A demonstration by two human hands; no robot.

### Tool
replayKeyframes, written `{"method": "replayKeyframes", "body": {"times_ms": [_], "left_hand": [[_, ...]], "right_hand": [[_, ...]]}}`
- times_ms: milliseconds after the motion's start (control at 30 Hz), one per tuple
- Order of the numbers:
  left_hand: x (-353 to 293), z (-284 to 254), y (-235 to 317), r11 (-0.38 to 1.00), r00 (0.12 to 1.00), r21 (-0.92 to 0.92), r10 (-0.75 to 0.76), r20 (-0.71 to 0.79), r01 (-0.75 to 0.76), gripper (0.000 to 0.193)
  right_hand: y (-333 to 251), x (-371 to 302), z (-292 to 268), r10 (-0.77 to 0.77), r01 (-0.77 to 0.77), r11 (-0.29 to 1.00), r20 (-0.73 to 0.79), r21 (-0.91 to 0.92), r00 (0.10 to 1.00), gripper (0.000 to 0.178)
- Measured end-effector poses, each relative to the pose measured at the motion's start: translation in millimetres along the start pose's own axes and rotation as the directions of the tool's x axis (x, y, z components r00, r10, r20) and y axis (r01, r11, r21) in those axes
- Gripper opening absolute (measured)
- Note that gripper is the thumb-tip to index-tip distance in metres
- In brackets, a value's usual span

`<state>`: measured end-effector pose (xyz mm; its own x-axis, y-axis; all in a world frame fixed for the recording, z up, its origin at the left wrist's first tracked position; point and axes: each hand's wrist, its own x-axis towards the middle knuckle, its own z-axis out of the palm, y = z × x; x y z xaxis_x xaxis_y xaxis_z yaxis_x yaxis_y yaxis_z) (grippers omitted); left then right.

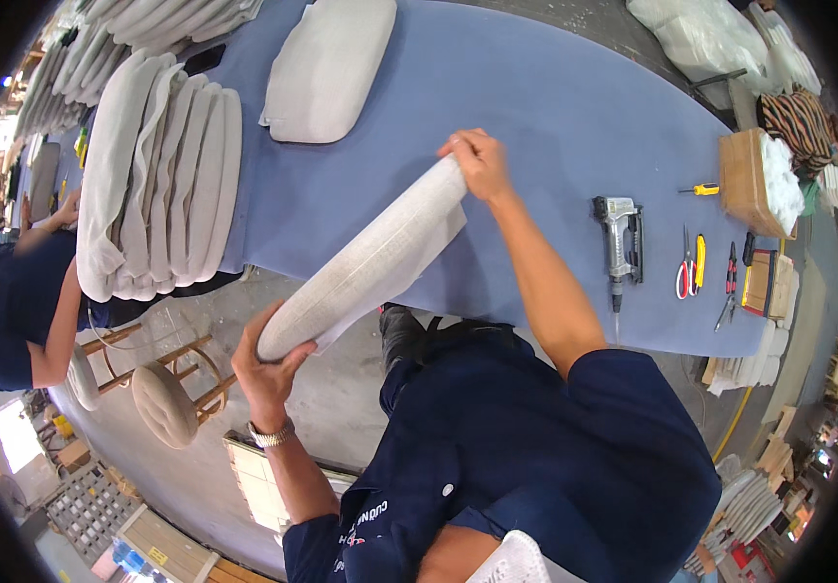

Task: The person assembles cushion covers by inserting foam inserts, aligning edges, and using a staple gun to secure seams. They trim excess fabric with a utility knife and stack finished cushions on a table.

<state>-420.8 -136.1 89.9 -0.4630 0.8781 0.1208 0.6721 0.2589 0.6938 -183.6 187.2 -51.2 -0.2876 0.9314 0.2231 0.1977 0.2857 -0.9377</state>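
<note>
A light grey fabric-covered cushion (365,257) is held up on its edge, slanting from lower left to upper right over the table's near edge. At its lower left end, my left hand (268,361) is closed round the rounded corner, thumb on the near side. My right hand (480,163) grips the upper right end. Along the cushion's lower right side a flap of paler material sticks out; the face turned away from me is hidden. Another grey cushion (331,70) lies flat on the blue-topped table (555,87), beyond my hands.
Several cushions stand in a row (161,180) at left, near a co-worker (25,301). On the right lie a staple gun (619,241), scissors (685,272), a yellow cutter (700,262), pliers (731,277), a screwdriver (702,189) and a cardboard box (744,180). Stools (164,405) stand lower left.
</note>
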Motion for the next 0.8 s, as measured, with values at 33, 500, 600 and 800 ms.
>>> {"method": "replayKeyframes", "body": {"times_ms": [33,500,600,800], "left_hand": [[5.6,-6.4,-11.3,0.999,0.999,-0.007,-0.034,0.042,0.034,0.073],[123.6,5.7,-129.5,0.906,0.819,0.266,0.133,0.558,-0.329,0.069],[119.6,14.6,-134.5,0.883,0.823,0.173,0.314,0.474,-0.437,0.071],[88.0,0.5,-162.7,0.892,0.876,0.197,0.32,0.362,-0.407,0.068]], "right_hand": [[0.1,-1.7,2.1,0.061,-0.061,0.998,-0.02,-0.011,0.998,0.031],[10.3,-54.7,47.9,0.4,-0.283,0.891,-0.316,0.355,0.86,0.054],[29.4,-70.9,35.7,0.459,-0.262,0.84,-0.366,0.475,0.81,0.062],[12.8,-67.6,60.5,0.445,-0.18,0.834,-0.445,0.521,0.777,0.06]]}}
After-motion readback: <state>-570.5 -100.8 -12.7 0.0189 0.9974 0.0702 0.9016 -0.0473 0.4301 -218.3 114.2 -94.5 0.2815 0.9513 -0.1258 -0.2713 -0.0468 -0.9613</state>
